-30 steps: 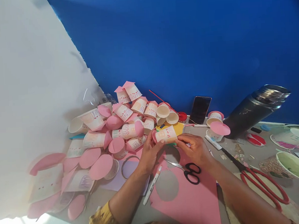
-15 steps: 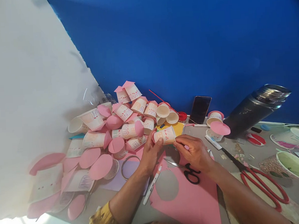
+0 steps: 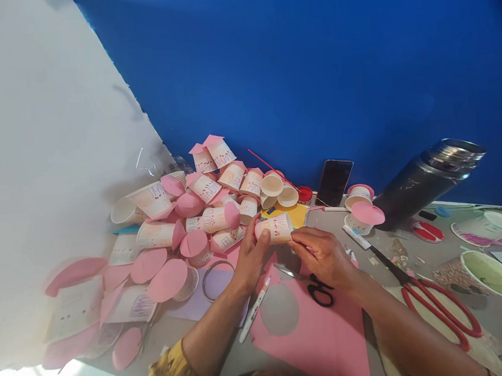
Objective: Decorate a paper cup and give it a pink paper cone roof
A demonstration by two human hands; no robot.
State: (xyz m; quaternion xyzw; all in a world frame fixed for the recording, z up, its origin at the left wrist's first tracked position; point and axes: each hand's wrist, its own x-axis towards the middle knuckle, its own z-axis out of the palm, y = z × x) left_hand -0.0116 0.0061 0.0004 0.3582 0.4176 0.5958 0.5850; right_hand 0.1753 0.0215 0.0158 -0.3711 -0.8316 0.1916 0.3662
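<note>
A small white paper cup (image 3: 279,228) with red and purple drawn marks is held sideways between both hands. My left hand (image 3: 254,252) grips its base end, thumb along the side. At the rim, the fingers of my right hand (image 3: 317,252) pinch the edge. Below the hands lies a pink paper sheet (image 3: 318,341) with a round hole cut in it. Black-handled scissors (image 3: 319,292) rest on that sheet. A white marker (image 3: 255,311) lies along its left side. To the left is a heap of decorated paper cups (image 3: 213,219), many with pink paper tops.
A dark flask (image 3: 419,185) leans at the right, near a phone (image 3: 335,182) propped against the blue wall. Red-handled scissors (image 3: 442,307) lie at front right beside a cup with green inside (image 3: 493,273). A tape ring (image 3: 205,283) sits left of my left forearm.
The cup has been turned slightly in my hands, so its drawn marks show differently. The view has shifted a little; things on the table stay where they were.
</note>
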